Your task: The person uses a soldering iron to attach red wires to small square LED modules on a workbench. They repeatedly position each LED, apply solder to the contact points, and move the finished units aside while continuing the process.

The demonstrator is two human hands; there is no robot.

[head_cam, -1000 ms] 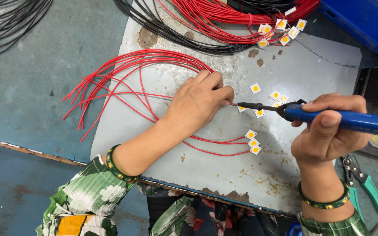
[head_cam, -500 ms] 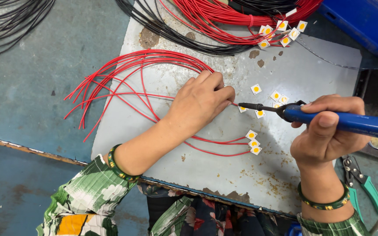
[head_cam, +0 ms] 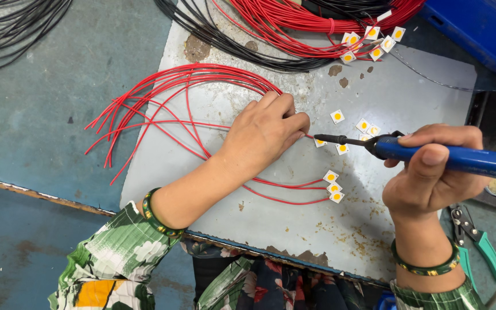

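here right hand point(head_cam: 431, 178) grips soldering iron point(head_cam: 420, 152), left hand point(head_cam: 265, 132) pinching red wire point(head_cam: 308, 136)

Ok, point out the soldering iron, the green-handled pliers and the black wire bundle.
soldering iron point(head_cam: 460, 159), head view, on its blue handle.
green-handled pliers point(head_cam: 485, 248), head view, on one green handle.
black wire bundle point(head_cam: 225, 40), head view, on the strands.

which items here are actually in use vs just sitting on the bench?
In use:
- left hand pinching a red wire end
- right hand holding the blue soldering iron
- small square chip at the iron's tip

Lying about:
- green-handled pliers
- black wire bundle, far left
- chips already wired
- loose chips up top
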